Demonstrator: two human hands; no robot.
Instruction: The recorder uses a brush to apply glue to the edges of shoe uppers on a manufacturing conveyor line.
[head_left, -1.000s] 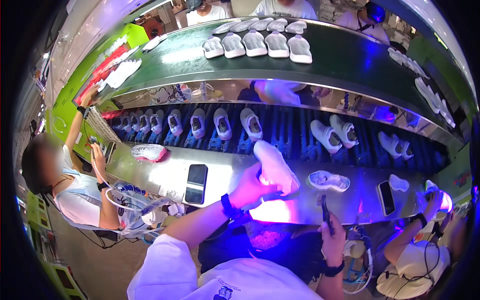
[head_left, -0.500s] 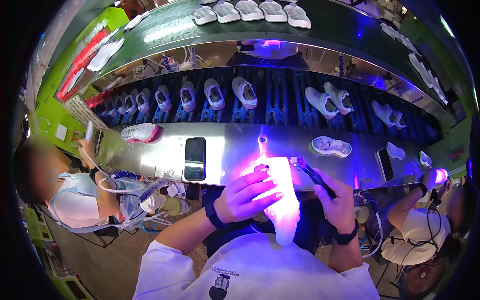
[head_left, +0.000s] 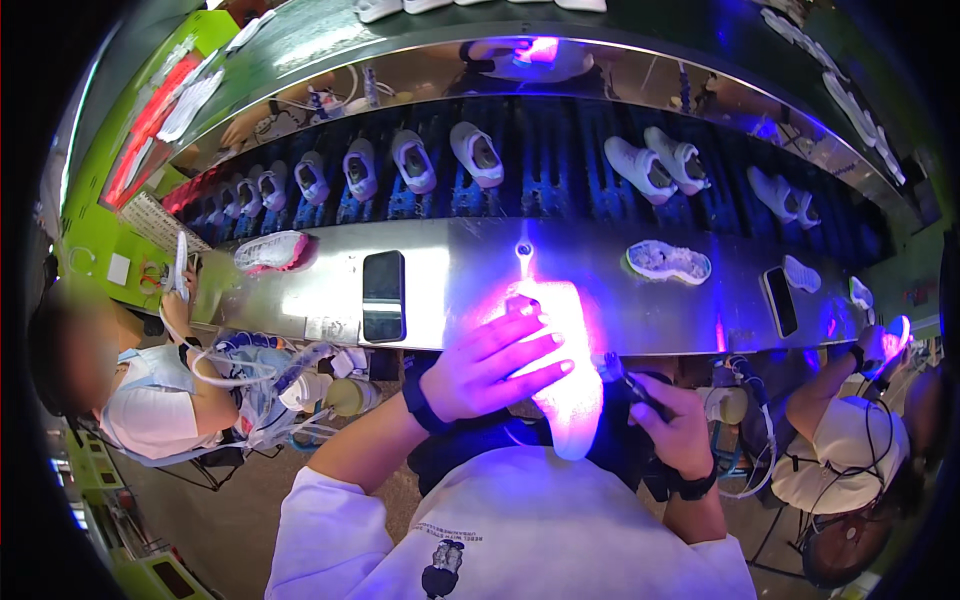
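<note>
Under a bright violet light, a white shoe hangs at the table's near edge, its narrow end pointing down toward my body. My left hand is closed on its upper left side, fingers lying across it. My right hand grips a dark-handled brush, whose head is at the shoe's right side. The glare hides the shoe's surface detail, and I cannot tell whether the bristles touch it. Beyond the shoe, a white sole lies on the metal table to the right.
A phone lies left of my hands, another phone to the right. White shoes stand on a dark slatted conveyor behind the table. A pink-edged white sole rests at left. Co-workers sit on both sides.
My right hand has brought the brush down along the shoe's right side, from near its top to about midway. The left hand keeps its hold. The background sits higher in view.
</note>
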